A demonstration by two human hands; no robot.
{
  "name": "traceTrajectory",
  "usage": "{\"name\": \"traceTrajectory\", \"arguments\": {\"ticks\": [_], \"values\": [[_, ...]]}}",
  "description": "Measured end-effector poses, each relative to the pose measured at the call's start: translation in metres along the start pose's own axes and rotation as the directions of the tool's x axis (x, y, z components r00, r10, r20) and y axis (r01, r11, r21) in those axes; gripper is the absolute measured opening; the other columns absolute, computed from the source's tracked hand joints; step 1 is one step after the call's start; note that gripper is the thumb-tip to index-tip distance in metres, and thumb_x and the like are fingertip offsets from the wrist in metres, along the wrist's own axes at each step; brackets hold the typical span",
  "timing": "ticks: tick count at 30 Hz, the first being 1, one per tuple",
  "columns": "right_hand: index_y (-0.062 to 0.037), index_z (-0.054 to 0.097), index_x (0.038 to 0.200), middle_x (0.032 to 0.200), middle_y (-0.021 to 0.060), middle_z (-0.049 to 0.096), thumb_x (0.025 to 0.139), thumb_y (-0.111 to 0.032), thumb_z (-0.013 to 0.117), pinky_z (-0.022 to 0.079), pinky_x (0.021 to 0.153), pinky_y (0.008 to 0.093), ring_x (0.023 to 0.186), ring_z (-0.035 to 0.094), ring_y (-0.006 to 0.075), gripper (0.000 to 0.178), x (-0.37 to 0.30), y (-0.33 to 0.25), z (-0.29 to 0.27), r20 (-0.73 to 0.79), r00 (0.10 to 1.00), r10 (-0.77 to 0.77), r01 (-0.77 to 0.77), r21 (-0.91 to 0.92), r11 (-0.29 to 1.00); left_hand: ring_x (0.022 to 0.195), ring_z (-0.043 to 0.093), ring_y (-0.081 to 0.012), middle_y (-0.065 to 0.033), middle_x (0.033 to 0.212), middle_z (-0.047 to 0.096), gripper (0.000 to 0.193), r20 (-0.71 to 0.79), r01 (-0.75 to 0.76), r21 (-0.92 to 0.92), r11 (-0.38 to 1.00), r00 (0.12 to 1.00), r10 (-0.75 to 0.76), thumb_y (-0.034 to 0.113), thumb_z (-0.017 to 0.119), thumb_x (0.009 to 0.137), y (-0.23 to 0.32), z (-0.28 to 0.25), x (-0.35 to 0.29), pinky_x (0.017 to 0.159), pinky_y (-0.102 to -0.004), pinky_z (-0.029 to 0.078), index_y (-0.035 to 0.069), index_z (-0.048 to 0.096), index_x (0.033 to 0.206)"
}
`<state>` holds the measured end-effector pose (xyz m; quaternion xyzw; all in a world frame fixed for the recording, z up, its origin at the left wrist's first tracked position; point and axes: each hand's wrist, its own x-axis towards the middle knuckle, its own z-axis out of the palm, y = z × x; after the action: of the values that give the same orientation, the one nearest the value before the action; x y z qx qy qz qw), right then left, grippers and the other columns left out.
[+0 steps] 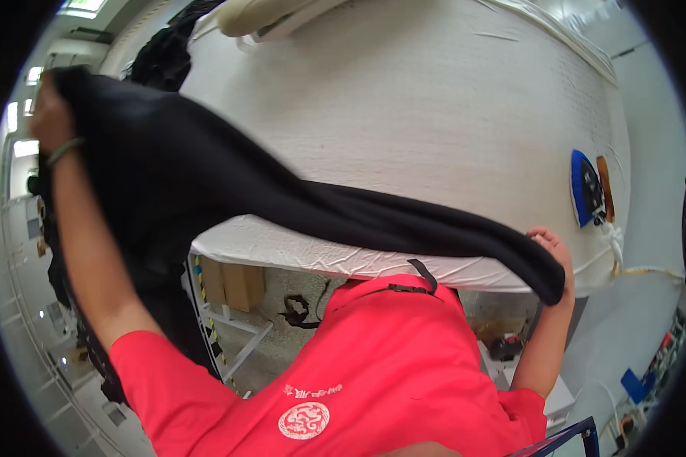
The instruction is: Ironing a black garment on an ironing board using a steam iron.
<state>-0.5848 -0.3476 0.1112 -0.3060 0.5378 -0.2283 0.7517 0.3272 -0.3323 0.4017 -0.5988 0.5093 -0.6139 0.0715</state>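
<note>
A long black garment (259, 179) stretches between my hands across the front of a white cloth-covered table. Whether its narrow part is a trouser leg or a sleeve I cannot tell. My left hand (52, 118), raised at the far left and blurred by motion, grips the wide end, and dark cloth hangs down below it. At the right, my right hand (552, 247) holds the narrow end, its fingers curled behind the cloth. The tip of that end drapes over my right wrist.
An iron with a blue edge (583, 188) rests at the table's right side. A padded beige board (263, 17) stands at the far edge of the white table cover (427, 91). More black cloth (164, 57) lies at the far left. Cardboard boxes (236, 286) sit underneath.
</note>
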Motion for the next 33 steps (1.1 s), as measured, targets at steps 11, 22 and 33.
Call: {"name": "traceTrajectory", "arguments": {"ticks": [11,22,33], "values": [[-0.0011,0.073,0.101,0.101,0.0056,0.074,0.102,-0.025,0.065,0.052,0.087,0.0318,0.093,0.069,0.0167,0.025,-0.007,0.096,-0.013,-0.491,0.639,-0.592,0.002,-0.769,0.639,0.125,0.060,-0.0349,-0.0164,0.131,0.063,0.038,0.227,0.164,-0.967,0.196,0.903,0.365,0.012,0.074,0.084,0.421,-0.145,-0.125,0.107,-0.0433,0.048,0.002,0.066,0.120],[0.0007,0.072,0.090,0.094,0.0065,0.073,0.091,-0.037,0.080,0.053,0.077,0.0346,0.083,0.068,0.0167,0.038,0.015,0.029,-0.032,-0.638,0.519,-0.568,0.243,-0.527,0.815,0.092,0.067,-0.0270,-0.0086,0.095,0.065,0.013,0.051,-0.120,-0.951,0.284,0.846,0.530,0.009,0.069,0.081,0.474,-0.129,-0.125,0.083,-0.0387,0.055,0.007,0.064,0.093],[0.0001,0.066,0.121,0.109,0.0103,0.074,0.097,-0.024,0.071,0.053,0.085,0.0290,0.095,0.070,0.0185,0.035,0.014,0.087,-0.049,-0.703,0.691,-0.167,0.461,0.252,0.851,0.078,0.066,-0.0260,-0.0081,0.086,0.063,0.009,-0.042,-0.096,-0.987,0.127,0.925,0.377,0.009,0.066,0.083,0.453,-0.164,-0.108,0.073,-0.0373,0.056,0.006,0.060,0.087]]}}
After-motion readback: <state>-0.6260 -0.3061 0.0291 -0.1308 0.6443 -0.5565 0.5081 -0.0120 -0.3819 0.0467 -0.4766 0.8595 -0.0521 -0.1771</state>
